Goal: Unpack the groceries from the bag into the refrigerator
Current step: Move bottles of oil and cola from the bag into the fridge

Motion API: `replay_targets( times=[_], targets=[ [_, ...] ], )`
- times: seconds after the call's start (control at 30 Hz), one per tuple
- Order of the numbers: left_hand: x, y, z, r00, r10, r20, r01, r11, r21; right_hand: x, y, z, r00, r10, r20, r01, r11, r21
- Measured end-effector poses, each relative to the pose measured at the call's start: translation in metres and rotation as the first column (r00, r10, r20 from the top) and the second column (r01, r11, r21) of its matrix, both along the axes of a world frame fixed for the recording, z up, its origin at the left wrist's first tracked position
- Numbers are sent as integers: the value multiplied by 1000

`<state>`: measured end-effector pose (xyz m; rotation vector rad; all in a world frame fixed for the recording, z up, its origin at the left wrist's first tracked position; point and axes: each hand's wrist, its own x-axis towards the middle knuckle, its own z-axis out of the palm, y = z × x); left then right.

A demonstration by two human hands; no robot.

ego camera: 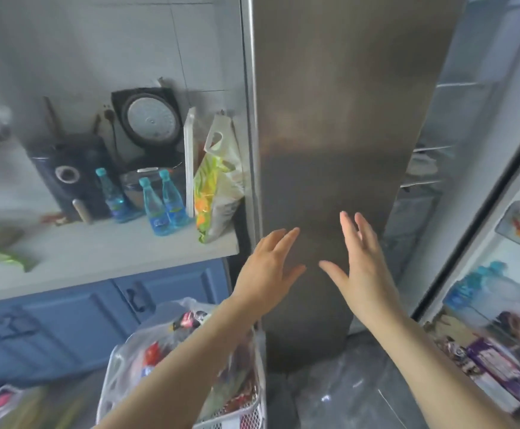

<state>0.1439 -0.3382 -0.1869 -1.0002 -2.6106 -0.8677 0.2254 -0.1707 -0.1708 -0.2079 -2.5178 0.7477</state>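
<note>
A tall steel refrigerator (339, 125) fills the middle of the head view, its left door shut. Its right door (500, 243) stands swung out, showing door racks with bottles and packets, and the inner shelves (432, 150) show behind it. My left hand (268, 267) and my right hand (367, 261) are both raised before the shut steel door, fingers spread, holding nothing. Below my left forearm sits a clear plastic grocery bag (147, 348) inside a white basket (243, 413), with red packets and other goods in it.
On the left a grey counter (103, 255) carries three blue-capped bottles (156, 209), a dark appliance (69, 178), a rice cooker (150, 119), a white board and a snack bag (215, 193). Blue cabinets (66, 320) stand below. Grey floor (345, 397) lies in front.
</note>
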Motion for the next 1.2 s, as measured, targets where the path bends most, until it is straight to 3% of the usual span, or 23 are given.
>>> replay_targets(
  times=[0.33, 0.57, 0.77, 0.97, 1.2],
  targets=[
    [-42, -142, -42, 993, 79, 83, -70, 992, -108, -13, -149, -51, 998, -14, 68, 12, 1000, 27],
    [-95, -234, -90, 984, 14, 178, 30, 969, -244, -53, -252, -115, 998, -35, 57, 39, 996, -77],
    [-113, -287, -135, 968, -30, 247, 103, 952, -289, -58, -322, -168, 984, -133, 119, 140, 989, -50],
    [-117, -300, -177, 943, -75, 325, 177, 938, -297, -52, -343, -207, 950, -134, 281, 151, 988, -41],
    [-127, -290, -220, 920, -111, 377, 244, 914, -325, -49, -335, -237, 916, -175, 362, 174, 984, 37]
  ],
)
